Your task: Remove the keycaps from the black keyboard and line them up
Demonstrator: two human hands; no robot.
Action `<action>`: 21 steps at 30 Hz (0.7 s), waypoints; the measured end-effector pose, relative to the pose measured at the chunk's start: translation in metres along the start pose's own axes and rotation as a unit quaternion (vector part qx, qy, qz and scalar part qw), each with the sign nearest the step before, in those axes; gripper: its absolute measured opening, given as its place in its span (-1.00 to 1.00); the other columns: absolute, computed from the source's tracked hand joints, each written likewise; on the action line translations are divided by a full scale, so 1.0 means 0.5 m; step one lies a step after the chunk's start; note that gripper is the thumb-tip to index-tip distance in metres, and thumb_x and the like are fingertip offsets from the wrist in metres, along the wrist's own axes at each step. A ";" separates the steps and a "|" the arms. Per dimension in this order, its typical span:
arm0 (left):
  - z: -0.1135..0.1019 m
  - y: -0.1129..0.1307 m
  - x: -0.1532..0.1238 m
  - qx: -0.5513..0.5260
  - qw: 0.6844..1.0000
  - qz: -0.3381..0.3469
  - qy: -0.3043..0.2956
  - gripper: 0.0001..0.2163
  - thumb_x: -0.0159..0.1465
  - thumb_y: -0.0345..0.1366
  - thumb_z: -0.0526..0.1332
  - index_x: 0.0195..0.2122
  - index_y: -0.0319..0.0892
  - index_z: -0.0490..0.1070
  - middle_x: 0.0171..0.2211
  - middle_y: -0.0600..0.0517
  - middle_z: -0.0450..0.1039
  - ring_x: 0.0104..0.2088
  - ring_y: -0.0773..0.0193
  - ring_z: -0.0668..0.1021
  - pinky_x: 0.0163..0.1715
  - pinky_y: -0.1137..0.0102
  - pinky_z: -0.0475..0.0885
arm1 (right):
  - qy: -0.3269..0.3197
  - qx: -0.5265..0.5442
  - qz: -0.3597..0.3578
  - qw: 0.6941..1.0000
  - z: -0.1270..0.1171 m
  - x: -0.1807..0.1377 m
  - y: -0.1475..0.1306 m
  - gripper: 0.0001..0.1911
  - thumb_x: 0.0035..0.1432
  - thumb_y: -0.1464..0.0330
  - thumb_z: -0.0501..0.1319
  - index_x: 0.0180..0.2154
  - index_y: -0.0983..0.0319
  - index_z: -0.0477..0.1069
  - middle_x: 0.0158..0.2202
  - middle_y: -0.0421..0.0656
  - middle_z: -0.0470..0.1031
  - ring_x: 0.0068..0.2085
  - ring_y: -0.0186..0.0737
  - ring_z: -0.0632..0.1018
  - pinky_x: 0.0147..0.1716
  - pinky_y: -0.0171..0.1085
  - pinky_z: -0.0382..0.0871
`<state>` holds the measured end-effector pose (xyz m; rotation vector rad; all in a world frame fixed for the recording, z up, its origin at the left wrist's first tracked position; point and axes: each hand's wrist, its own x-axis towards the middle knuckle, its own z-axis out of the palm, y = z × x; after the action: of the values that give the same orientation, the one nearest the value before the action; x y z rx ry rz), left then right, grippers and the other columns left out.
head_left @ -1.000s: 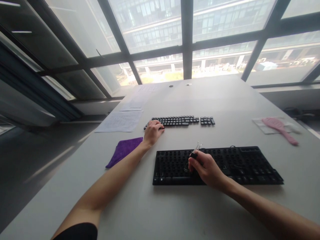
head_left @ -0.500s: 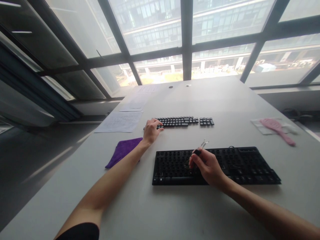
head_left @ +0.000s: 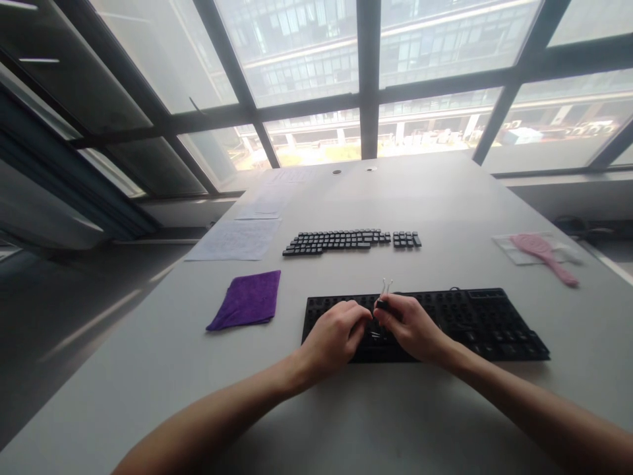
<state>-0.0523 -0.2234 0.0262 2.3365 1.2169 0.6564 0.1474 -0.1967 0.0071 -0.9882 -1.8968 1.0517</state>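
Observation:
A black keyboard (head_left: 475,330) lies before me, many of its key positions bare of caps. Over its middle, my right hand (head_left: 413,324) is closed on a keycap puller (head_left: 384,303), a small black grip with thin wire prongs at both ends. One pair points up; the lower wires reach down toward the keys. My left hand (head_left: 335,331) hovers over the keyboard's left half, fingertips pinched right beside the puller. What those fingertips hold, if anything, is hidden. Beyond the keyboard, loose black keycaps (head_left: 341,240) are laid out in rows, with a smaller block on their right.
A folded purple cloth (head_left: 250,297) rests on the white table (head_left: 395,409) left of the keyboard. Printed papers (head_left: 237,239) lie farther left. At right, a pink hairbrush (head_left: 541,253) sits on a clear plastic bag. Large windows stand behind the table.
My left hand has come back from the left end of the keycap rows to the puller over the keyboard. My right hand has shifted slightly left, and the puller stands more upright.

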 end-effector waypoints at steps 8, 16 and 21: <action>0.019 -0.015 -0.001 -0.003 1.000 -0.001 -0.007 -0.88 0.29 -0.49 0.12 -0.28 -0.16 0.40 -0.29 0.00 0.45 -0.25 0.23 0.46 -0.25 0.36 0.39 | -0.049 -0.027 -0.053 0.997 0.001 -0.001 0.000 -0.73 0.33 0.35 0.13 -0.46 0.22 0.26 -0.49 -0.24 0.33 -0.44 -0.30 0.33 -0.41 -0.31 0.23; 0.026 -0.017 -0.005 0.011 1.000 0.008 -0.006 -0.90 0.29 -0.47 0.12 -0.29 -0.15 0.36 -0.31 0.00 0.41 -0.27 0.21 0.43 -0.25 0.33 0.37 | -0.071 -0.066 -0.098 0.990 0.004 -0.010 0.001 -0.76 0.32 0.43 0.12 -0.44 0.21 0.22 -0.45 -0.22 0.32 -0.43 -0.30 0.32 -0.41 -0.30 0.20; 0.009 0.005 -0.005 0.014 0.999 0.030 -0.034 -0.94 0.21 -0.40 0.21 -0.28 -0.15 0.39 -0.22 -0.01 0.43 -0.19 0.18 0.42 -0.15 0.29 0.39 | -0.091 -0.145 -0.204 0.964 0.007 -0.030 0.005 -0.81 0.33 0.47 0.07 -0.37 0.21 0.28 -0.41 -0.18 0.33 -0.42 -0.28 0.29 -0.41 -0.27 0.17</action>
<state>-0.0494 -0.2276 0.0236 2.4055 1.1377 0.5773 0.1514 -0.2100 0.0003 -0.6225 -2.3272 0.6519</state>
